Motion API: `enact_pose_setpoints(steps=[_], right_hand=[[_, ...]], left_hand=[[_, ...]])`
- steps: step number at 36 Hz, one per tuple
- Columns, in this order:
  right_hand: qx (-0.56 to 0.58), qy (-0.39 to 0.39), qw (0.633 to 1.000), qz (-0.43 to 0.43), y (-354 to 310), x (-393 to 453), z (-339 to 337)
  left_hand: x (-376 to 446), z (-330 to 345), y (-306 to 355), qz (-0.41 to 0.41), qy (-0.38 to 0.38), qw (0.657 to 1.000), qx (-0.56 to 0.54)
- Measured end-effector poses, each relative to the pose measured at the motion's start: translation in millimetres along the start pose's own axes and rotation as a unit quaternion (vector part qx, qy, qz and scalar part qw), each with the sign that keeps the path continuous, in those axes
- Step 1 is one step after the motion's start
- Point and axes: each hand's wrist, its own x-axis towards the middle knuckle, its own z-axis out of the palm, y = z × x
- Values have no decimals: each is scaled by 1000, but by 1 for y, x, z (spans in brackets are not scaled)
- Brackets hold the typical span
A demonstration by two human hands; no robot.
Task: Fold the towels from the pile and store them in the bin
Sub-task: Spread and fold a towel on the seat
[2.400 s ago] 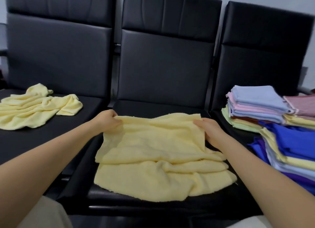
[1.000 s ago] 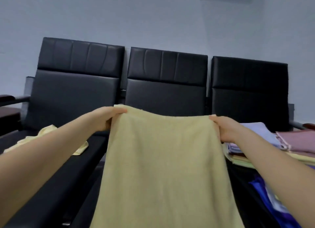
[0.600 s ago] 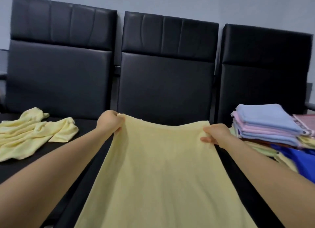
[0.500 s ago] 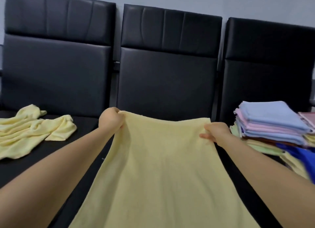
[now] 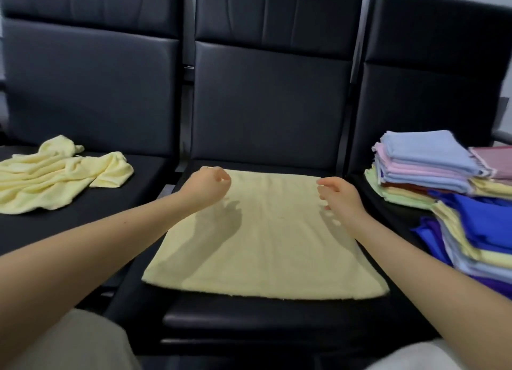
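A pale yellow towel [image 5: 266, 239] lies spread flat on the middle black seat [image 5: 249, 317]. My left hand [image 5: 206, 188] hovers just above its far left corner with fingers loosely curled, holding nothing and casting a shadow on the cloth. Over the far right corner my right hand [image 5: 339, 196] hangs with relaxed, slightly curled fingers, also holding nothing. A crumpled yellow towel [image 5: 52, 175] lies on the left seat. No bin is in view.
Stacks of folded towels [image 5: 432, 170] in blue, pink, yellow and purple fill the right seat, with bright blue ones [image 5: 487, 220] nearer me. Three black chair backs [image 5: 268, 98] stand behind. My light-trousered knees show at the bottom edge.
The yellow towel, held up stretched between both hands, has been lowered and laid flat on the middle seat. Both hands have let go of its far corners.
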Motion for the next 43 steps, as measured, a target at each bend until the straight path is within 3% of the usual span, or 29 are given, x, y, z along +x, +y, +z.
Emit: enact_pose_setpoints(steps=[6,10,13,19,22,25,27,30,32,36,38,43], right_hand=[[-94,-180,977,-70,-23,-62,-11],[-130,-315,936,-82,-35,-103,-15],[-179,-352,912,-108,-34,-122,-22],[-293,-359,862,-207,-12,-130,-21],[-261,-318,888,-207,-8,-128,-12],[-229,-271,919,-172,-12,-126,-7],[-229,-261,921,-175,-11,-125,-4],[-323,-277,874,-234,-7,-123,-2],[-379,-275,847,-252,-1,-116,-2],[-343,-225,888,-208,2,-99,-15],[-312,-199,913,-171,2,-92,-27],[-221,-147,960,-90,-1,-83,-57]], left_hand=[[-73,8,16,153,-101,981,59],[-107,11,20,201,-148,966,72],[-124,16,17,222,-162,959,62],[-136,28,4,258,-154,952,59],[-135,32,0,281,-126,946,101],[-129,39,-6,369,-30,916,155],[-123,39,-6,365,0,917,164],[-114,34,-1,291,-9,945,148],[-106,31,-2,298,7,940,165],[-87,19,-9,340,-2,898,278],[-80,7,-7,305,-27,902,305],[-66,-17,-29,240,9,927,288]])
